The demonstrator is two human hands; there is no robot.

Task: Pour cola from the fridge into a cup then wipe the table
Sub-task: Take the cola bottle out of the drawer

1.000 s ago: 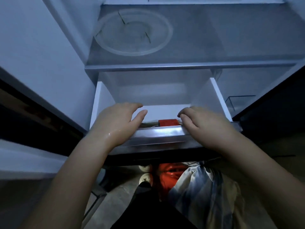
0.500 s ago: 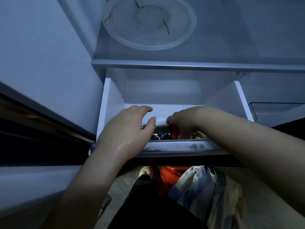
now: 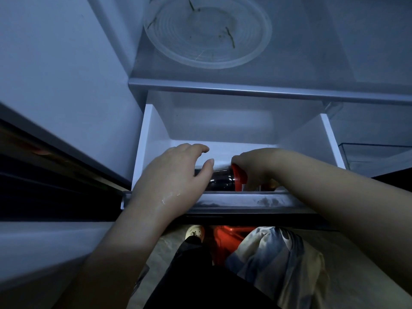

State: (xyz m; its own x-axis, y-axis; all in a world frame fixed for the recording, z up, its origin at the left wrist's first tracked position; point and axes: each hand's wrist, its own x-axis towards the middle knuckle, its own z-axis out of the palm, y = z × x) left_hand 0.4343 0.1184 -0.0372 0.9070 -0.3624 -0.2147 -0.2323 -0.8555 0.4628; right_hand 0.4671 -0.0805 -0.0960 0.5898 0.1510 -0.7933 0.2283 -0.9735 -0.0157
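Now more of the cola bottle [image 3: 223, 178] shows than half a second ago; it lies on its side at the front of the open fridge drawer [image 3: 223, 200]. As before, the left hand [image 3: 176, 175] curves over its dark body, thumb across the top. The right hand [image 3: 254, 166] has reached deeper, its fingers curled round the red label end and partly hiding it. Above, a clear round plate [image 3: 207, 30] sits on the shelf [image 3: 223, 88], a clear bin [image 3: 379, 157] stands at right, and the drawer's front rim hides the bottle's lower side
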